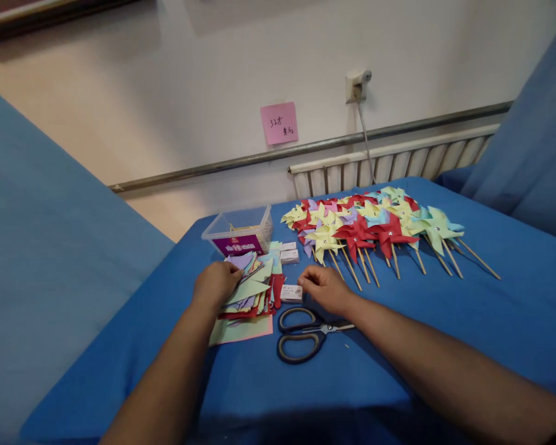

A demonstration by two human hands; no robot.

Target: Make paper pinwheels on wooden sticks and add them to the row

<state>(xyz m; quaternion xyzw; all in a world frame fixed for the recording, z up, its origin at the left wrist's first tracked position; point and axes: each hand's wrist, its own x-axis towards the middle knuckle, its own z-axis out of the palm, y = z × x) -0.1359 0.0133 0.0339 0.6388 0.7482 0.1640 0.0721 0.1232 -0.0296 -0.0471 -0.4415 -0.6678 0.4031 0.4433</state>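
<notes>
My left hand (217, 285) is closed at the left side of a pile of cut coloured paper (248, 296), its fingertips gripping the upper pieces. The pieces are lilac, pale green, yellow and red, with slit edges. Beside a small white box (291, 293) is my right hand (327, 288), thumb and finger pinched together near the box's right edge; I cannot make out what is between them. Below lie dark-handled scissors (306, 334), their blades partly hidden behind my right forearm. Two more little boxes (289, 253) sit beyond, next to the paper.
A clear plastic tub (238, 225) with a purple label stands at the back left, thin sticks in it. Many paper pinwheels (356, 235) on wooden sticks cover the back right of the blue cloth (445, 309). A radiator (398, 164) and plugged cord (366, 142) are behind.
</notes>
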